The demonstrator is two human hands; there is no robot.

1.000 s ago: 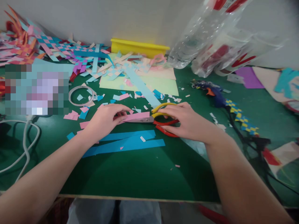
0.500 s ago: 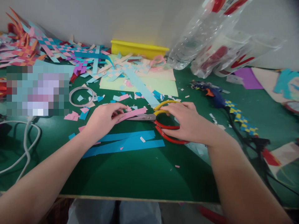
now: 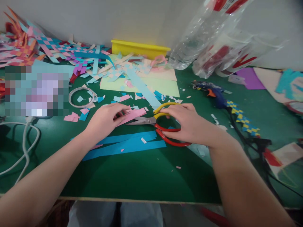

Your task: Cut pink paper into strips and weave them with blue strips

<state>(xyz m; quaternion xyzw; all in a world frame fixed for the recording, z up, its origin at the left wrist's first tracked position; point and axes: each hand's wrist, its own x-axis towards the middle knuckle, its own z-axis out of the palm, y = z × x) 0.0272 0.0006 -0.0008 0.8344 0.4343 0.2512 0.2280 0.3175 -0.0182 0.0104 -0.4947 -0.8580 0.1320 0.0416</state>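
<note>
My right hand (image 3: 189, 124) grips scissors (image 3: 163, 126) with one yellow and one red handle, their steel blades parted and pointing left. My left hand (image 3: 104, 119) pinches a pink paper strip (image 3: 131, 115) whose free end lies beside the blades. Both hands rest low on the green table (image 3: 132, 176). Just in front of them lie long blue paper strips (image 3: 125, 145).
Woven paper mats and scraps (image 3: 59, 50) pile at the back left, with a yellow tray (image 3: 139, 49) and pale green sheets (image 3: 142, 83) behind. A tape ring (image 3: 81, 97) and white cable (image 3: 23, 148) lie left. Plastic bags (image 3: 213, 41) and a glue gun (image 3: 213, 91) sit right.
The scissors' handles have spread and the blades have opened. The pink strip has tilted and drawn back left with my left hand, off the blades.
</note>
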